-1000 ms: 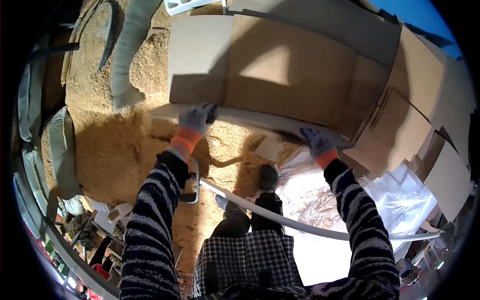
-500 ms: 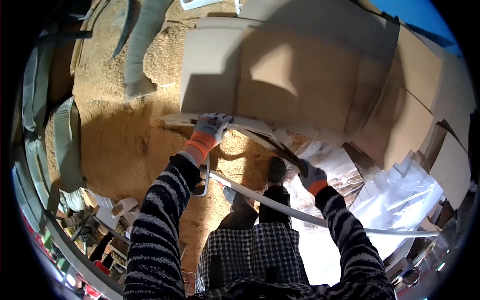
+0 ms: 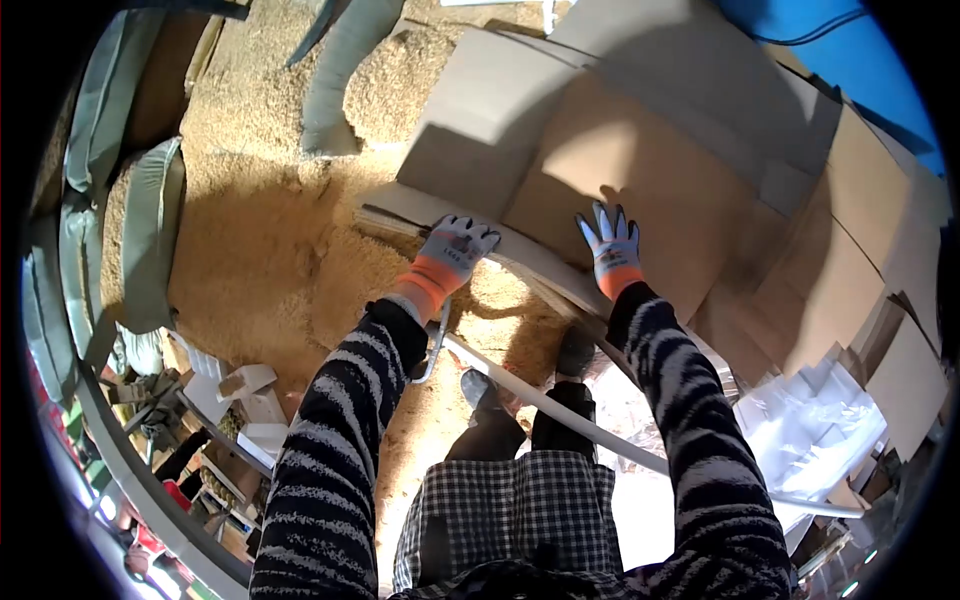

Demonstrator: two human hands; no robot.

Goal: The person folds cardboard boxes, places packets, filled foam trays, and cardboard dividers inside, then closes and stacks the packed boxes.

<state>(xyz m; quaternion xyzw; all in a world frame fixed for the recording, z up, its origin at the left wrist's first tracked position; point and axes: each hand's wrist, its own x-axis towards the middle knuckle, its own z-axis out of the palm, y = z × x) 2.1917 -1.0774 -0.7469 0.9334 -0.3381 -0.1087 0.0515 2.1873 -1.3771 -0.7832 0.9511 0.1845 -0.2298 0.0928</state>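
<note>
A large brown cardboard sheet point(image 3: 650, 160) lies in front of me, its near edge bent into a raised lip. My left hand point(image 3: 455, 250), in a grey and orange work glove, has its fingers curled over this near edge. To the right, my right hand point(image 3: 612, 250), gloved alike, rests on the cardboard with its fingers spread. Below my left wrist is a metal handle point(image 3: 436, 345). A pale curved rail point(image 3: 560, 408) passes beneath my forearms.
Yellowish sawdust-like material point(image 3: 240, 250) spreads at the left and around my feet. Long grey-green padded pieces point(image 3: 152, 235) line the left side. Clear plastic wrapping point(image 3: 815, 425) lies at lower right. Beyond the cardboard is a blue surface point(image 3: 850, 70). A person in red point(image 3: 150, 540) shows at lower left.
My right hand has let go of the cardboard's right edge and moved up onto its top, fingers now spread. My left hand stays at the near edge. The view has turned slightly.
</note>
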